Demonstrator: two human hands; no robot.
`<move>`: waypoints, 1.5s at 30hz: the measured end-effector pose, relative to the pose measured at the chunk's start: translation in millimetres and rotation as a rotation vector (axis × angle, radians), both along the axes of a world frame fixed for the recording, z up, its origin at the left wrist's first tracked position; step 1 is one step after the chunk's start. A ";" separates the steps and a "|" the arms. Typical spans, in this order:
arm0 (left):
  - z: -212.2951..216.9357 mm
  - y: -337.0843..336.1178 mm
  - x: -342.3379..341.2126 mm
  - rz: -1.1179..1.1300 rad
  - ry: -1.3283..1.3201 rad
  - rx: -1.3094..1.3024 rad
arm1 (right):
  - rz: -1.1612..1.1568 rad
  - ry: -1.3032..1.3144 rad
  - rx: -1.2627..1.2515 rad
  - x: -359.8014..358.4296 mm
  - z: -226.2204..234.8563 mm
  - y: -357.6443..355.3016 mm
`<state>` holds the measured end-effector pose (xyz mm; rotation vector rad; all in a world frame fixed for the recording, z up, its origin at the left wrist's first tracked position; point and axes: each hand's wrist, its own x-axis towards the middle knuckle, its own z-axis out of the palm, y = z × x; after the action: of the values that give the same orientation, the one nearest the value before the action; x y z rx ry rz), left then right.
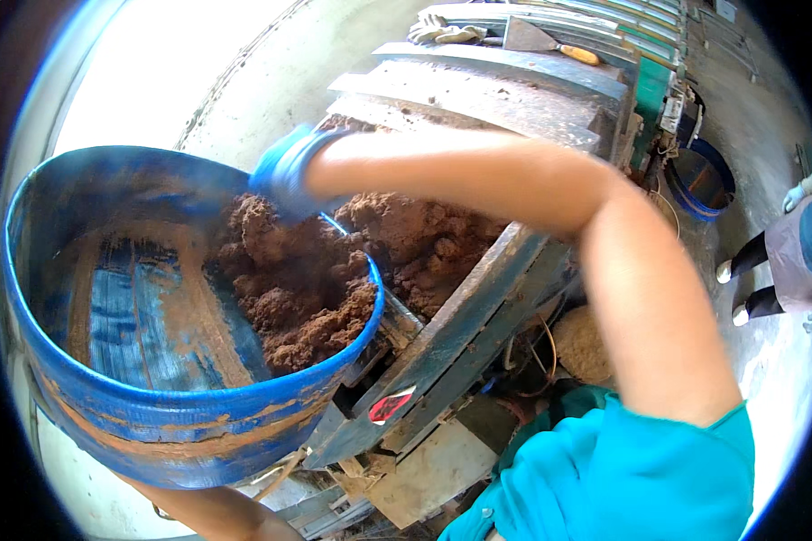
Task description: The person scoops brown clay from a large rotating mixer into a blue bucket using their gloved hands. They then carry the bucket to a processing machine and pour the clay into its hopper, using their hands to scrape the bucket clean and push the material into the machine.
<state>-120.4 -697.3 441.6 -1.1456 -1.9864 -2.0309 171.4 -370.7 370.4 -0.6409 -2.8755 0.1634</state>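
Observation:
A big blue plastic tub (189,406) is tipped toward the machine, streaked with brown dirt. Moist, crumbly brown clay (289,284) is heaped at its right side, against the rim. My right arm stretches across from the right, and my right hand (287,171), in a blue glove, is at the tub's far rim above the clay. Motion blurs its fingers, so their grip does not show. My left forearm (212,514) passes beneath the tub at the lower left; the tub hides that hand. More brown clay (424,239) lies in the machine's trough (465,307) beside the rim.
On the machine's metal top (505,90) lie a scraper (550,41) with a yellow handle and a pair of work gloves (447,32). A second blue tub (702,180) stands on the floor at the far right. Another person (789,243) is at the right edge.

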 end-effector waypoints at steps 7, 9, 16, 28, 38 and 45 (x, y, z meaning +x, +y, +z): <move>-20.7 7.9 1.2 -0.031 -0.057 0.068 | -0.025 -0.241 0.173 -67.9 -28.6 -8.6; -30.2 -9.2 -3.9 -0.007 -0.084 0.083 | -0.137 -0.345 0.175 -48.8 -28.4 -15.2; -83.0 -51.7 -25.1 0.017 -0.233 0.157 | -0.013 0.036 0.340 61.4 -81.2 -16.2; -215.5 -91.8 -56.5 0.128 -0.192 0.149 | 0.040 -0.485 -0.090 51.8 -103.5 -54.4; -238.0 -97.8 164.1 -0.011 0.399 0.238 | 0.004 0.023 0.015 106.8 -53.4 19.4; -166.9 143.5 299.7 -0.274 0.809 -0.363 | 0.177 -0.251 -0.045 79.8 -103.1 72.1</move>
<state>179.3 -553.7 274.7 -1.9856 -1.8278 -0.9805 251.2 -298.6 267.3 -0.4415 -3.1795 0.1848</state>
